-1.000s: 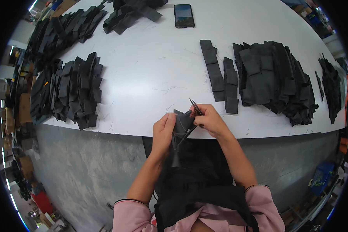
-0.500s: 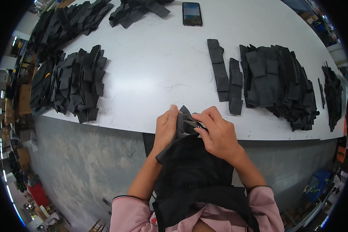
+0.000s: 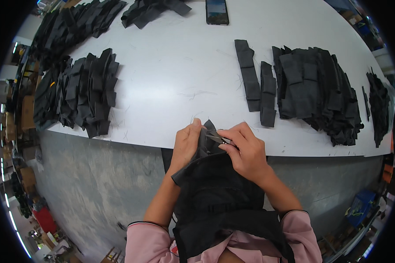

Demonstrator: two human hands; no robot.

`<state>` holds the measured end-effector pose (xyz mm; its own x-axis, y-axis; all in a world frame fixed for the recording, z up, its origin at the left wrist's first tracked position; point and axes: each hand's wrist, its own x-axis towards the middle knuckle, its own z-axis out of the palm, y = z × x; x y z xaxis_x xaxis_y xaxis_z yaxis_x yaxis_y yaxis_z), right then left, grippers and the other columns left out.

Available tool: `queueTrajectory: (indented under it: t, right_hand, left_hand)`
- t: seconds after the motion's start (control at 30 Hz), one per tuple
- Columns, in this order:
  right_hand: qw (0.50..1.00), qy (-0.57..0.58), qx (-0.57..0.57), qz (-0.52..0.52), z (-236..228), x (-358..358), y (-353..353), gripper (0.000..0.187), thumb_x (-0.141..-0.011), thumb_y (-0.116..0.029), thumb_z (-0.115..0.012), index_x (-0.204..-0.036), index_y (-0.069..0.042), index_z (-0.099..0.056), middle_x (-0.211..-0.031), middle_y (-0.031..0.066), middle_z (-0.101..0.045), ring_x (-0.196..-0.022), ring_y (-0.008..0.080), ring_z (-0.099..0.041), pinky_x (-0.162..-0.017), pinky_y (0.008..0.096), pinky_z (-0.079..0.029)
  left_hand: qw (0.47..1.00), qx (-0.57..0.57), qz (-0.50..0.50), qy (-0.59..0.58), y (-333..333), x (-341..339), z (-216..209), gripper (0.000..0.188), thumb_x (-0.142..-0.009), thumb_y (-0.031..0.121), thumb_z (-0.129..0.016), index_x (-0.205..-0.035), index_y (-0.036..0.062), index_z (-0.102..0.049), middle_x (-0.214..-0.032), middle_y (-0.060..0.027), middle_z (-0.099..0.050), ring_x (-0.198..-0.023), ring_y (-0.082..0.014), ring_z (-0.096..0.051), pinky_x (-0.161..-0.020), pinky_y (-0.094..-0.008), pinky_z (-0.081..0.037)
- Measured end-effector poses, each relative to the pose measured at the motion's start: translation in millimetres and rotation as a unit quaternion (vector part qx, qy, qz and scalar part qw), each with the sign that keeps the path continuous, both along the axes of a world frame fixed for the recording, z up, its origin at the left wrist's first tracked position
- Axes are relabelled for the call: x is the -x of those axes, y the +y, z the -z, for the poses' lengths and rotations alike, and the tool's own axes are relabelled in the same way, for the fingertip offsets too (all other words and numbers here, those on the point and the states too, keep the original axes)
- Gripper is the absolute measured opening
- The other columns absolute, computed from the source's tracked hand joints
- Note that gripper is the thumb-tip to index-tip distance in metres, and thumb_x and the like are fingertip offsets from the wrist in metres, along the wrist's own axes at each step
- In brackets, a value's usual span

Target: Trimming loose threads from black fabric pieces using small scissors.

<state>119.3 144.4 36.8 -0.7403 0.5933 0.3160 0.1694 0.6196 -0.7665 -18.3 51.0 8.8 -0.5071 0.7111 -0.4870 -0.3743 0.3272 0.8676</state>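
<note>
At the table's near edge my left hand (image 3: 187, 143) is closed on a black fabric piece (image 3: 189, 170), its thumb pointing up. The cloth hangs down in front of a black apron (image 3: 224, 193), and a pointed corner of it rises between my hands. My right hand (image 3: 249, 151) grips a small pair of thread snips (image 3: 216, 138) between thumb and fingers. Its metal blades point left, against the fabric close to my left fingers. Whether a thread lies between the blades is too small to tell.
Two folded black strips (image 3: 249, 79) lie beside a large stack of black fabric pieces (image 3: 316, 92) at right. More black stacks (image 3: 87, 92) fill the left side. A phone (image 3: 217, 12) rests at the far edge of view on the white table (image 3: 162, 79), among loose threads.
The snips' blades have tilted a little and shifted slightly left against the fabric. Both hands keep their grips. The table's contents sit slightly higher in view.
</note>
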Motion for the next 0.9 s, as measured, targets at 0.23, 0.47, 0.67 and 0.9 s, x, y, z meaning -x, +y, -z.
queueTrajectory:
  t: [0.23,0.47,0.67,0.9]
  right_hand:
    - [0.996,-0.043,0.049,-0.065,-11.4,-3.6,17.7,0.021,-0.072,-0.004,-0.067,-0.092,-0.006,-0.061,-0.079,0.0057,-0.051,-0.061,0.0235,-0.056,-0.052,0.0325,-0.043]
    - [0.975,-0.134,-0.008,-0.178,-20.0,1.2,25.9,0.020,-0.073,-0.007,-0.068,-0.091,-0.006,-0.059,-0.084,0.0064,-0.050,-0.066,0.0263,-0.057,-0.056,0.0360,-0.043]
    - [0.971,-0.127,-0.023,-0.204,-17.5,5.0,27.3,0.020,-0.073,-0.008,-0.068,-0.090,-0.006,-0.058,-0.085,0.0063,-0.050,-0.064,0.0266,-0.057,-0.055,0.0359,-0.042]
    - [0.961,-0.132,-0.038,-0.239,-20.0,10.0,28.1,0.020,-0.072,-0.008,-0.069,-0.088,-0.006,-0.058,-0.085,0.0058,-0.051,-0.063,0.0255,-0.057,-0.053,0.0353,-0.042]
  left_hand:
    - [0.998,0.021,0.039,-0.044,-2.7,10.2,4.2,0.050,-0.095,0.046,-0.045,-0.080,0.0007,-0.060,-0.068,0.0008,-0.055,-0.064,-0.0059,-0.047,-0.059,-0.0211,-0.038]
    - [0.996,0.035,0.049,-0.067,-5.7,15.8,4.5,0.050,-0.094,0.047,-0.046,-0.081,0.0015,-0.061,-0.069,0.0003,-0.055,-0.064,-0.0062,-0.047,-0.059,-0.0212,-0.038]
    - [0.996,0.035,0.059,-0.058,-6.5,16.8,3.5,0.050,-0.095,0.047,-0.045,-0.081,0.0017,-0.061,-0.069,0.0005,-0.055,-0.064,-0.0060,-0.046,-0.059,-0.0214,-0.038]
    - [0.994,0.026,0.069,-0.079,-6.4,14.7,2.0,0.049,-0.095,0.046,-0.043,-0.080,0.0025,-0.062,-0.069,0.0009,-0.055,-0.065,-0.0066,-0.047,-0.061,-0.0217,-0.039]
